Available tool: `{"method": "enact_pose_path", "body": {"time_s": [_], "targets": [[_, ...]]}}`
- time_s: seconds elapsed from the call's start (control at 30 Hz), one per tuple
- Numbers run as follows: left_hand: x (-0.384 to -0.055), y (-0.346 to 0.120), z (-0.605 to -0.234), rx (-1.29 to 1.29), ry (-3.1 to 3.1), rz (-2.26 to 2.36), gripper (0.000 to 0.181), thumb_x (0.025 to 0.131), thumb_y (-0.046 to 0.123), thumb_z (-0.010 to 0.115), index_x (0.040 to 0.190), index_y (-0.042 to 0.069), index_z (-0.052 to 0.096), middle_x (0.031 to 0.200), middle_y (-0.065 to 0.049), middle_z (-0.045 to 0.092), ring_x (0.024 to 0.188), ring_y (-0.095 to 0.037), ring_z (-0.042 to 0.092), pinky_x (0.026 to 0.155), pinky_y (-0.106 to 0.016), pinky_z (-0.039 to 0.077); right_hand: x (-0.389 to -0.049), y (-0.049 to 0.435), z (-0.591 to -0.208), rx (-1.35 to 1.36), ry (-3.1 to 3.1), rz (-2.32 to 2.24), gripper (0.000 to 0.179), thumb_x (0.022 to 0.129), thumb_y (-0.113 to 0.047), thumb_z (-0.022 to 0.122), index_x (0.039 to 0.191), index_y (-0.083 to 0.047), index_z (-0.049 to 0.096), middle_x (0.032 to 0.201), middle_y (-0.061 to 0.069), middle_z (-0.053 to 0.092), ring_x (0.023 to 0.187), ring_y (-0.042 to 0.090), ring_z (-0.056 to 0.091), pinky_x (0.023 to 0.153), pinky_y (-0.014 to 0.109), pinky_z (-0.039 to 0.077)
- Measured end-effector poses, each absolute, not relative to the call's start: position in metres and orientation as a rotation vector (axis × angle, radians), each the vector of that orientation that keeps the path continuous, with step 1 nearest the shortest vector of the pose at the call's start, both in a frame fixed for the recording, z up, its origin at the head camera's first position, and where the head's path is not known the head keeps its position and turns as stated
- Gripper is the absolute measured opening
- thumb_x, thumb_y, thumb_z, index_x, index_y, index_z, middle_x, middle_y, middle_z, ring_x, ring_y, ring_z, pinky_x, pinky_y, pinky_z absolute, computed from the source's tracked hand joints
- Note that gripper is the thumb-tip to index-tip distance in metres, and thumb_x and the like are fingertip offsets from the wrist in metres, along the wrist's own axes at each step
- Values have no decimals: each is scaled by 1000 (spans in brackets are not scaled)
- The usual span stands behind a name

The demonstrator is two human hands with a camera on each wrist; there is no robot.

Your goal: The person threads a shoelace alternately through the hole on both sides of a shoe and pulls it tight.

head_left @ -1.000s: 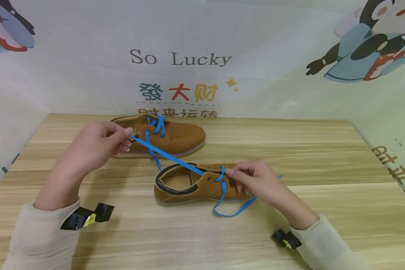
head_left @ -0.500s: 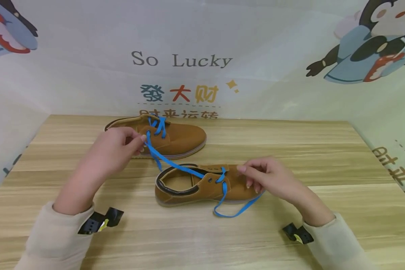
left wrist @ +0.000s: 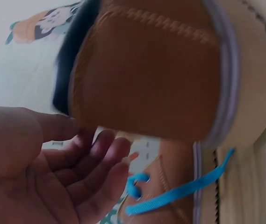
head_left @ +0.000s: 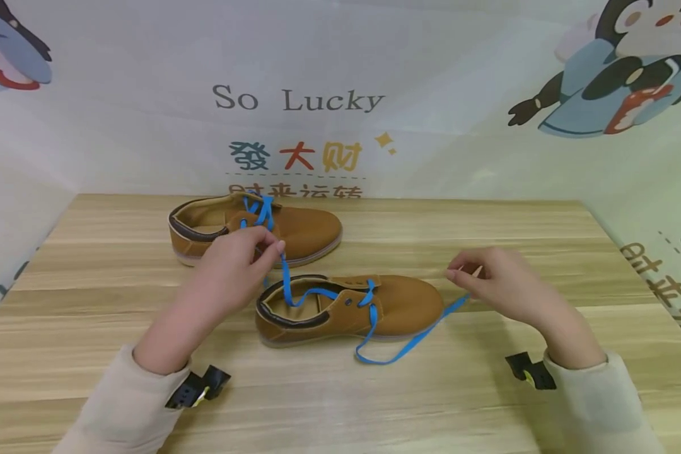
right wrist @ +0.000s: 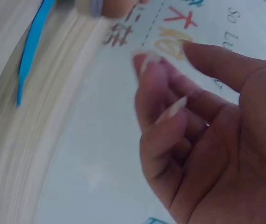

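Observation:
In the head view, my left hand (head_left: 232, 268) pinches one end of a blue shoelace (head_left: 318, 291) above the heel of the nearer brown shoe (head_left: 408, 296). The lace sags into the shoe opening and runs under the eyelet flap. Its other end crosses the side of the shoe and trails right past the toe. My right hand (head_left: 505, 280) is raised beside that lace end, fingers loosely bent. The right wrist view shows the lace tip (right wrist: 23, 70) lying apart from the hand. The heel of a shoe (left wrist: 147, 79) fills much of the left wrist view, hiding the pinched lace.
A second brown shoe (head_left: 312, 230) with blue laces stands behind, partly covered by my left hand. Both rest on a wooden table (head_left: 545, 252). A printed white backdrop (head_left: 431, 139) rises behind the table and at its sides.
My left hand has moved right and slightly down, and its lace has gone slack. My right hand has left the lacing and moved right past the toe.

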State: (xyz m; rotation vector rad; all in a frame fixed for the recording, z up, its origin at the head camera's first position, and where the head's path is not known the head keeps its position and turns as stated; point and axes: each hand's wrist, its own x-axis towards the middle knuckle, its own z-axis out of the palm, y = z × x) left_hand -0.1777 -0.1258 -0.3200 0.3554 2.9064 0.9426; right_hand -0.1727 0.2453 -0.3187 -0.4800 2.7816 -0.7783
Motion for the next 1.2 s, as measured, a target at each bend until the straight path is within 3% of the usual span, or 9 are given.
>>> {"method": "enact_pose_path", "body": {"time_s": [0.17,0.4,0.77,1.0,1.2], "targets": [[-175,-116,-329,335,2945,941,27,106,31,53,100,10,69,65,-2,53,56,-17,45,55,-31,38,-178,255,-323,-485,2779,-502,20,96,-17,67,109,-2,72,85,6,72,68,12,60,64,31,49],[-174,-108,-336,320,2964,920,26,105,29,55,98,9,70,65,-2,53,54,-16,44,53,-31,36,-184,261,-334,-417,2673,-437,26,94,-12,69,116,2,66,73,4,65,60,14,54,59,29,45],[-174,-108,-336,335,2947,866,29,107,28,49,105,8,70,74,-5,56,57,-18,48,55,-31,38,-184,266,-344,-371,2566,-507,14,93,-4,63,108,-4,64,57,0,54,49,12,50,55,29,43],[-167,-99,-331,363,3038,924,25,105,29,56,111,11,70,96,-4,67,81,-20,60,72,-37,49,-187,266,-347,-352,2526,-567,8,93,2,57,95,-5,62,58,1,55,50,13,49,51,27,44],[-159,-84,-328,616,3062,936,16,100,21,65,109,10,71,106,-4,71,98,-23,66,84,-41,54,-187,269,-341,-505,2702,-573,8,86,-3,63,88,-9,66,75,-1,70,64,11,59,59,28,46]]}}
